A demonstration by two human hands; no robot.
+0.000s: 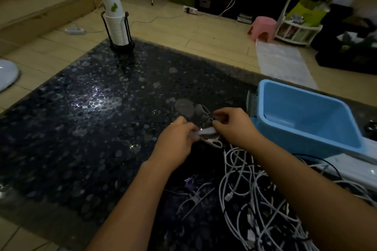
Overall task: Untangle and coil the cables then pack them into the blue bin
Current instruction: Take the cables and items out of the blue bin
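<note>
Both hands meet over the dark patterned table [98,108]. My left hand [176,141] and my right hand [234,125] each pinch one end of a small bundle of white cable [209,134] held between them. From the bundle a white strand drops toward a tangled heap of white cables [251,193] lying near the table's front edge, under my right forearm. The blue bin [310,120] stands to the right of my hands, with its inside bare where I can see it.
A stack of paper cups in a black wire holder [117,24] stands at the table's far corner. A dark round reflection [184,107] sits just beyond my hands. A white ledge [350,171] runs in front of the bin. A pink stool [263,28] is on the floor beyond.
</note>
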